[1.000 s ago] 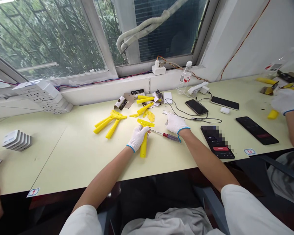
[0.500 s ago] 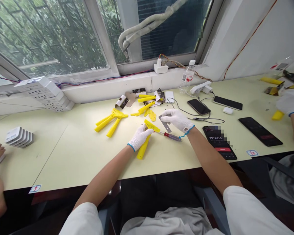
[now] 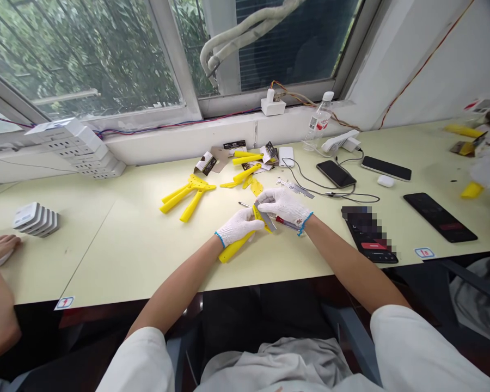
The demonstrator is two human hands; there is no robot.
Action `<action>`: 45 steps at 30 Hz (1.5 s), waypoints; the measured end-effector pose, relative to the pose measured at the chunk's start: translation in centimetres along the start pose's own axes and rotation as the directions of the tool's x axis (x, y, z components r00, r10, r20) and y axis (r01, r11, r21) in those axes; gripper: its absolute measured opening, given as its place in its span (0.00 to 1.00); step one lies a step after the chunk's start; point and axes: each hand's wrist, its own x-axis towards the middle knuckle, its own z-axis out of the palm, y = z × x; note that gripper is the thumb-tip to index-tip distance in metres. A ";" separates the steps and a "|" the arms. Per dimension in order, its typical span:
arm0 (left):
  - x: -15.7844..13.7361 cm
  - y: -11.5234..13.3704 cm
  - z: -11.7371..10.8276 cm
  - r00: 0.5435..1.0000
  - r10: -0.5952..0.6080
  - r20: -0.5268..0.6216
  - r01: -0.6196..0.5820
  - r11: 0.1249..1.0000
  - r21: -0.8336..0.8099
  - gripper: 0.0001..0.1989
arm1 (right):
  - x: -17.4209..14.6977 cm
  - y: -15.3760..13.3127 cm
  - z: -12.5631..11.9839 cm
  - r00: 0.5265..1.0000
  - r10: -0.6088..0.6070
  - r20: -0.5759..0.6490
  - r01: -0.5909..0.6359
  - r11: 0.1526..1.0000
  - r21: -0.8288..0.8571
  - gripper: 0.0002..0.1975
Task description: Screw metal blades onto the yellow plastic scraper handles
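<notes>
In the head view my left hand [image 3: 240, 224], in a white glove, is closed around a yellow plastic scraper handle [image 3: 232, 250], its grip end pointing down-left. My gloved right hand [image 3: 285, 206] pinches a flat grey metal blade [image 3: 268, 220] against the head of that handle. Under the right hand lies a screwdriver [image 3: 285, 223] with a red and grey handle, partly covered. Behind the hands, loose yellow plates [image 3: 256, 187] and more yellow handles [image 3: 191, 197] rest on the table. Small metal pieces [image 3: 296, 188] lie beyond the right hand.
Black card packages [image 3: 206, 163] and a white power bank [image 3: 286, 157] sit at the back. Phones [image 3: 336, 173], a cable and a bottle [image 3: 320, 121] are on the right. White boxes [image 3: 79, 147] stand at left; co-workers' hands [image 3: 2, 247] show at both edges.
My right hand has moved left and down, bringing the blade onto the handle's head. The handle has tilted flatter in my left hand. Small metal pieces behind the right hand have come into view.
</notes>
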 end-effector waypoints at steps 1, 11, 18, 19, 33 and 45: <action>0.0 0.0 -0.1 1.000 0.003 0.003 -0.003 1.000 0.006 0.14 | 0.0 0.0 -0.1 1.000 -0.013 0.023 0.013 1.000 -0.002 0.12; 0.3 -0.2 -0.4 0.998 -0.055 -0.010 0.055 0.998 0.003 0.10 | 0.6 1.2 0.5 0.998 -0.051 0.042 0.052 0.998 -0.024 0.12; 0.5 0.0 0.1 0.999 -0.039 -0.030 0.037 0.996 -0.082 0.10 | 0.2 0.4 1.4 0.995 0.030 0.092 -0.036 0.997 0.070 0.12; 0.4 0.1 0.2 0.998 -0.040 -0.042 0.036 0.995 -0.091 0.10 | 0.2 0.3 1.3 0.995 0.040 0.094 -0.049 0.994 0.093 0.12; 1.4 -0.6 -2.2 0.915 -0.112 -0.389 -0.052 0.921 -0.387 0.15 | 3.2 3.9 -1.6 0.981 -0.118 -0.153 -0.053 0.594 -0.802 0.29; 1.2 -0.1 -2.4 0.883 -0.182 -0.433 -0.053 0.877 -0.477 0.20 | 3.0 3.1 -1.0 0.987 -0.101 -0.127 -0.040 0.607 -0.794 0.20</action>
